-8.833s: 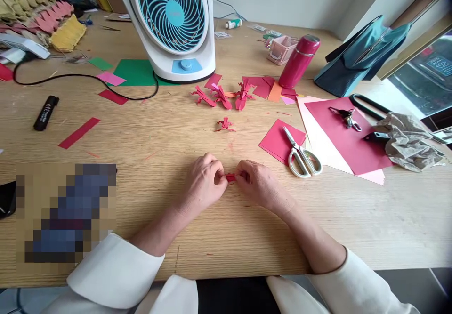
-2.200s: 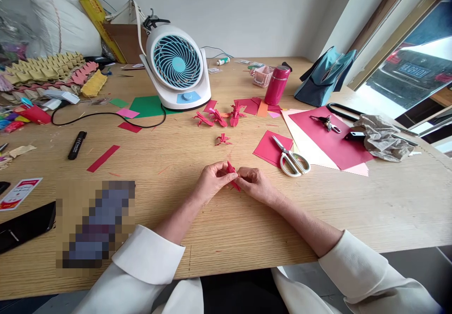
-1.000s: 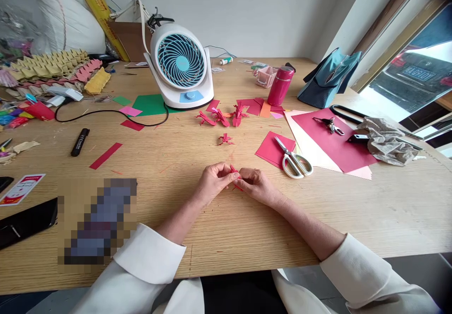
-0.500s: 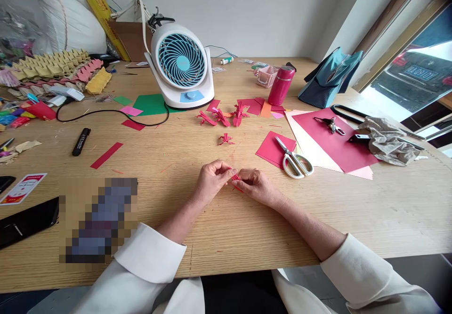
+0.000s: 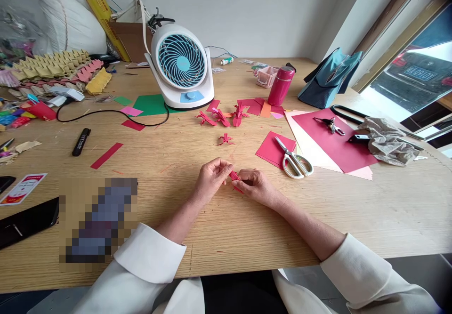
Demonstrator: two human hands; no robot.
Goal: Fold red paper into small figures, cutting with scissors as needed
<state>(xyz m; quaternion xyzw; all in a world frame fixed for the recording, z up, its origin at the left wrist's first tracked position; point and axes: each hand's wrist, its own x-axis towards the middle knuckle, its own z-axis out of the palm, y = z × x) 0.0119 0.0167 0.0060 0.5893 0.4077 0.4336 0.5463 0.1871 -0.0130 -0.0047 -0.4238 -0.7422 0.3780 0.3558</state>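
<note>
I had right hand (image 5: 257, 185) clamped on near end of folded red paper (image 5: 234, 176) over bench (image 5: 229, 238), left hand (image 5: 211, 175) pinching its far end. Light, even pinch seemed best for crisp folds; tugging risked tears.

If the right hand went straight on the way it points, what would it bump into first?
Beyond the folded red paper pinched in the right hand, probably the left hand, though depth is unclear.

My folded paper (image 5: 234, 176) red. My sleeves (image 5: 150, 253) off-white. My table (image 5: 247, 238) light brown, streaked with grain. Scissors (image 5: 287, 151) silver-bladed, white-handled. Fan (image 5: 182, 63) white with aqua swirl. Bottle (image 5: 281, 86) magenta. Bag (image 5: 328, 81) teal, darker below. Marker (image 5: 81, 142) black, white lettering.
</note>
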